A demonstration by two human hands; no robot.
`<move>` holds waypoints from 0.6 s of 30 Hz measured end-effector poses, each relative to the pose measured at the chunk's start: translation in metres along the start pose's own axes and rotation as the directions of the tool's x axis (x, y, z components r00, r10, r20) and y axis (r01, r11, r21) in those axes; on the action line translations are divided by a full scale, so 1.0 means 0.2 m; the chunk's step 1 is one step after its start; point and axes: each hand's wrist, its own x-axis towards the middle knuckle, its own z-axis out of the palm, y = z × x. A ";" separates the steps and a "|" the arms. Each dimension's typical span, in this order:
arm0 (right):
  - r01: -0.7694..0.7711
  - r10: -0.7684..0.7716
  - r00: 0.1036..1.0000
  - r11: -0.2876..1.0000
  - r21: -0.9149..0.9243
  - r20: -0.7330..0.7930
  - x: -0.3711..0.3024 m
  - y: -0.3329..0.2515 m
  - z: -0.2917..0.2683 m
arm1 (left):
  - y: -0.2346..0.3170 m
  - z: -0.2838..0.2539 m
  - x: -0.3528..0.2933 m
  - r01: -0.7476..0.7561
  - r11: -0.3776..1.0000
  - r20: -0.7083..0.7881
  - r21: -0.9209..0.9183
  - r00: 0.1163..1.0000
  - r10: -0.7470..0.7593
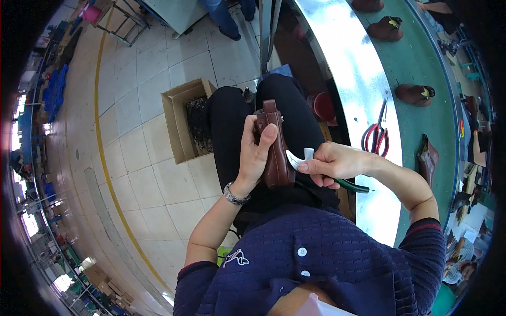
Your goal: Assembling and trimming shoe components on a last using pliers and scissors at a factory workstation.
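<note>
A brown leather shoe [278,158] is held over my lap, its rounded end toward me and a brown tab standing up at the far end. My left hand [255,150] is closed around its left side, thumb across the top. Just right of the shoe, my right hand [329,162] is closed on a green-handled tool [352,186], whose handle sticks out below the palm; its working end is hidden. A curved white strip [297,159] shows at the right fingertips, close to the shoe's side. Whether the strip touches the leather I cannot tell.
An open cardboard box [180,152] with dark stringy scraps stands on the tiled floor, left of my knees. Red-handled scissors [375,139] lie on the metal bench edge [363,68] at right. Beyond it, a green conveyor belt [408,124] carries several brown shoes [415,95]. A red container [322,107] sits beneath the bench.
</note>
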 end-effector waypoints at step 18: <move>-0.120 0.113 0.993 0.910 -0.397 -0.042 0.00 -0.22 -0.04 | 0.00 0.02 0.00 -0.003 0.998 -0.058 0.063 0.998 0.007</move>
